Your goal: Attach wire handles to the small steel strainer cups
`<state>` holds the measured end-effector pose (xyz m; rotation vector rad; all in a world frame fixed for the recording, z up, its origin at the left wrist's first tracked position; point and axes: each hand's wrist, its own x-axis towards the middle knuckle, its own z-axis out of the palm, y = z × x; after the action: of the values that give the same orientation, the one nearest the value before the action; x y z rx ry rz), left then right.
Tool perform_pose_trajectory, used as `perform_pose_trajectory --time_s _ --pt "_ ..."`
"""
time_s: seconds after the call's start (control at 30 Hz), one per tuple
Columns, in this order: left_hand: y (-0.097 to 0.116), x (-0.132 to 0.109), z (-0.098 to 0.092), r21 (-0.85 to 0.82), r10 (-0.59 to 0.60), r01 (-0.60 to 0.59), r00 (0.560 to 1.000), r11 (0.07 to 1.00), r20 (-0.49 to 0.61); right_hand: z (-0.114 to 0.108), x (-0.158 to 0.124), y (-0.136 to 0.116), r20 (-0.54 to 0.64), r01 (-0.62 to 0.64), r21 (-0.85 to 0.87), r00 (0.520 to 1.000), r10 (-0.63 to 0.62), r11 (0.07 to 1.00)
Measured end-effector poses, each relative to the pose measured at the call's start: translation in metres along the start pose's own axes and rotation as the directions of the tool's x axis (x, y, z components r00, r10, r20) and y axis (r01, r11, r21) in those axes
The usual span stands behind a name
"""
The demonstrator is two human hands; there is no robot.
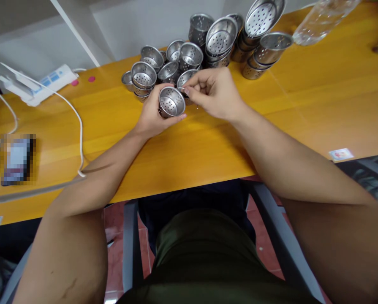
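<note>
My left hand point(155, 110) is wrapped round a small perforated metal cup point(172, 102), its open mouth tilted toward me. Close by on the right, my right hand point(209, 90) pinches a thin piece, perhaps a wire, at the cup's rim; it is too small to name. Just behind both hands stand several more perforated metal cups point(143, 75), some of them stacked. One cup point(186, 78) is partly covered by my right hand.
Taller stacks of larger perforated cups point(222, 36) stand at the back right, beside a clear plastic bottle point(323, 21). On the left lie a white power strip point(52, 84), a white cable point(80, 135) and a blurred-out phone-like object point(17, 160). The yellow table point(189, 156) ends at my lap.
</note>
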<state>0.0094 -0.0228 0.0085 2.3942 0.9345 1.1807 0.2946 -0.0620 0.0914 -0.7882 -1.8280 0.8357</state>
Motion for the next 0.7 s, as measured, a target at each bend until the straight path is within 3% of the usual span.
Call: perform_pose_trajectory --time_s 0.2,0.7 --pt "0.000 0.000 -0.001 -0.005 0.018 -0.018 1.000 1.000 -0.011 0.007 -0.003 0.002 -0.028 -0.024 -0.109 0.999 0.021 0.994" --pt "-0.005 0.003 0.001 -0.007 0.030 -0.030 0.999 1.000 0.022 0.027 -0.008 0.005 -0.129 -0.074 -0.179 0.990 0.051 0.981"
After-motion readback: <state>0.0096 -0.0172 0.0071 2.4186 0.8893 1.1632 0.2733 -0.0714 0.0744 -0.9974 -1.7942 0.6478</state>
